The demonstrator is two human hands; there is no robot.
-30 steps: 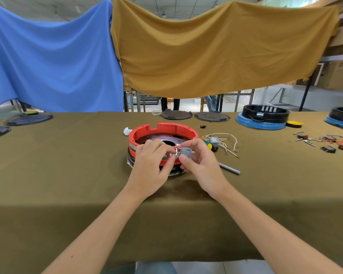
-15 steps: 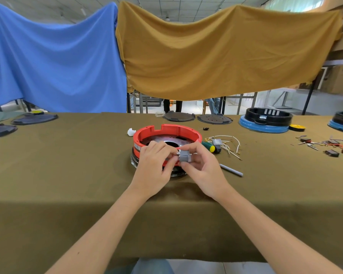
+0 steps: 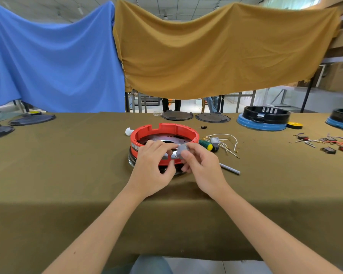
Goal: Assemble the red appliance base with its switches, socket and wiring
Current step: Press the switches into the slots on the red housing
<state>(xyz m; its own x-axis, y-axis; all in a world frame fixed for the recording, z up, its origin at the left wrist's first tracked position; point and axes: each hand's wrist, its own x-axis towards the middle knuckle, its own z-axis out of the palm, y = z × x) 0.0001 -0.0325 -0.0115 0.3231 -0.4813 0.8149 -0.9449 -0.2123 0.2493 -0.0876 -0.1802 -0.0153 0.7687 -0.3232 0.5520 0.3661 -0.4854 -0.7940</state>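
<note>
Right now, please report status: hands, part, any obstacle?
Right hand pinches grey socket at red base front rim. Left hand at rim, grip unclear. Screwdriver beside base, clear.

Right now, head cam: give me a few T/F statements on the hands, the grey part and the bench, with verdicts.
1. The right hand pinches a small grey part at the near rim of the red base. True.
2. The left hand lies flat on the table, away from the base. False: its fingers curl over the base's near rim.
3. A green-handled screwdriver lies just right of the base. True.
4. The loose white wires lie left of the base. False: they lie to its right.
5. The red base is stacked on a blue ring. False: the blue-ringed unit stands apart, far right.
</note>
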